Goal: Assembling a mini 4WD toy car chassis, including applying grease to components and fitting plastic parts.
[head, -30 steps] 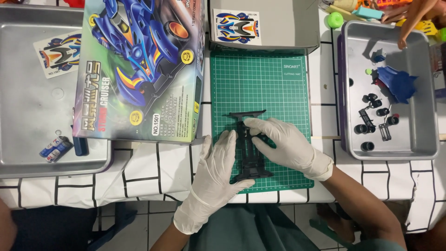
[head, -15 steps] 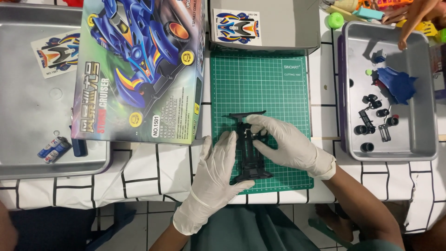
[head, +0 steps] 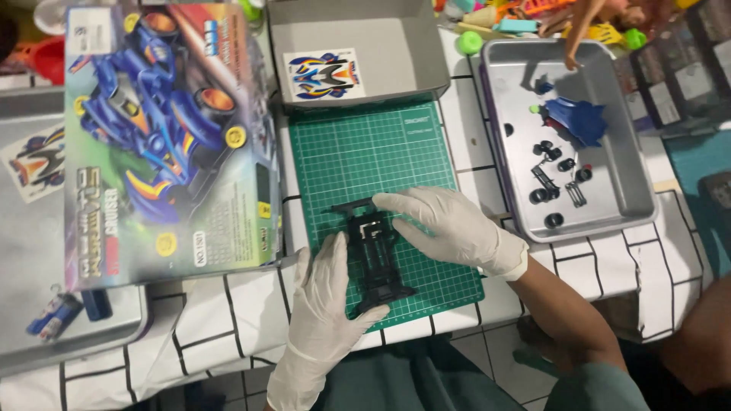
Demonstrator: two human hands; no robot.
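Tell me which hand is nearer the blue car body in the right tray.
Right. The right hand rests on the black chassis on the green mat, nearer the blue car body. The left hand lies on the chassis's far side, farther off.

I count two gloved hands point(head: 449, 228), one black chassis point(head: 373, 255), one green mat point(head: 365, 152), two metal trays point(head: 632, 183), one kit box point(head: 164, 137).

Both gloved hands, left point(head: 329, 301) and right point(head: 449, 226), steady a black chassis point(head: 373, 255) (on green mat point(head: 365, 152)).
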